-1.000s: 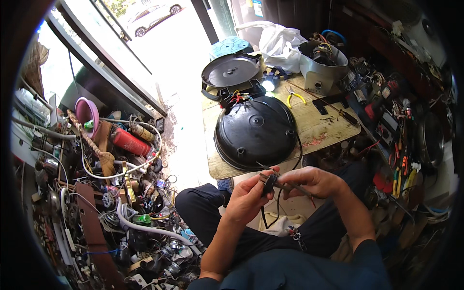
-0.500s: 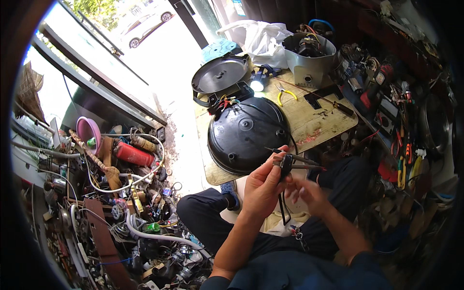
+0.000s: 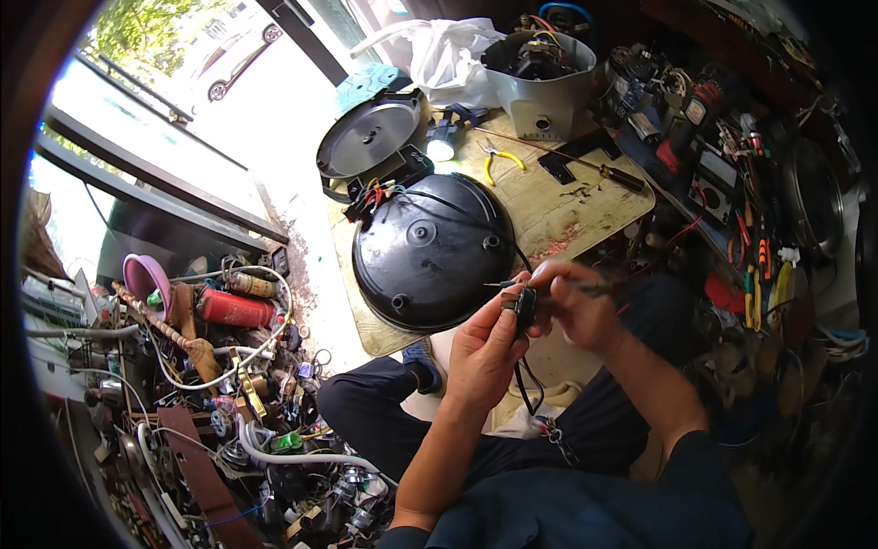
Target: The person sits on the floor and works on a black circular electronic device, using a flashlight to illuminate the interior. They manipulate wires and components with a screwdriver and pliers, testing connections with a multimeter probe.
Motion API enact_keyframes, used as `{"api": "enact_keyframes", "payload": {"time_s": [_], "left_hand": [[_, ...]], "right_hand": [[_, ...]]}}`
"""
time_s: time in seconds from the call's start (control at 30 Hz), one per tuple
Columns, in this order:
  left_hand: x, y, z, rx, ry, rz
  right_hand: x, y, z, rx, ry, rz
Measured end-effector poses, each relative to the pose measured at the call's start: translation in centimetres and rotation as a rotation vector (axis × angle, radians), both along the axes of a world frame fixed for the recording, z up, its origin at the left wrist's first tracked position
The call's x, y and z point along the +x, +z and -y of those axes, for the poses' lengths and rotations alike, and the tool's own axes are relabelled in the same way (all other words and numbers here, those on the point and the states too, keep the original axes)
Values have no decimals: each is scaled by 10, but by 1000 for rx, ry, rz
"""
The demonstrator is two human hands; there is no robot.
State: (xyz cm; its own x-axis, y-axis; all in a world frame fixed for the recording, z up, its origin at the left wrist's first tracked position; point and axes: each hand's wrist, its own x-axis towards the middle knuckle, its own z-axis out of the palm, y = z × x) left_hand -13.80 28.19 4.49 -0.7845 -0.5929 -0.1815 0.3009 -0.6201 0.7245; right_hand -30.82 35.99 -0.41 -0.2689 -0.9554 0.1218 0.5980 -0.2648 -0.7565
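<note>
My left hand grips a small black plug with metal pins, its cord hanging below. My right hand, blurred, is closed around a thin dark tool beside the plug; a pointed metal tip reaches left over the plug. Just ahead lies a round black appliance body, underside up, with coloured wires at its far edge. Behind it are a dark disc-shaped part, a lit lamp and yellow-handled pliers, on a wooden board.
A silver housing and white bag stand at the back. Tools and a drill crowd the right. Left are cluttered parts, a red extinguisher, a pink basin and a glass door; a car stands outside.
The view has shifted, moving the board leftward in frame. My right hand has dropped away from the tool, then risen back onto it. My left hand still holds the plug.
</note>
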Motion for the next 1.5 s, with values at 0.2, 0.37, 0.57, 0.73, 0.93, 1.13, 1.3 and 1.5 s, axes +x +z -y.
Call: {"api": "enact_keyframes", "payload": {"time_s": [0.2, 0.37, 0.57, 0.73, 0.93, 1.13, 1.3, 1.5], "left_hand": [[-2, -24, 16, -94, -93, 101], [-13, -43, 13, -339, -62, 295], [-24, -59, 5, -460, 82, 361], [-26, -61, 2, -549, 152, 395], [-34, -62, -1, -670, 163, 462], [-34, -66, -4, -623, 200, 496], [-41, -61, -10, -608, 211, 469], [-44, -62, -12, -636, 221, 464]], "right_hand": [[-70, -2, -2, 175, -116, 238], [-83, -22, -15, 106, -102, 277], [-71, -32, -14, 180, -129, 283], [-56, -35, -10, 246, -217, 216], [-51, -24, -14, 258, -232, 152], [-48, -13, -11, 268, -244, 52], [-53, -16, -15, 215, -250, -12], [-54, -21, -16, 201, -258, -20]]}}
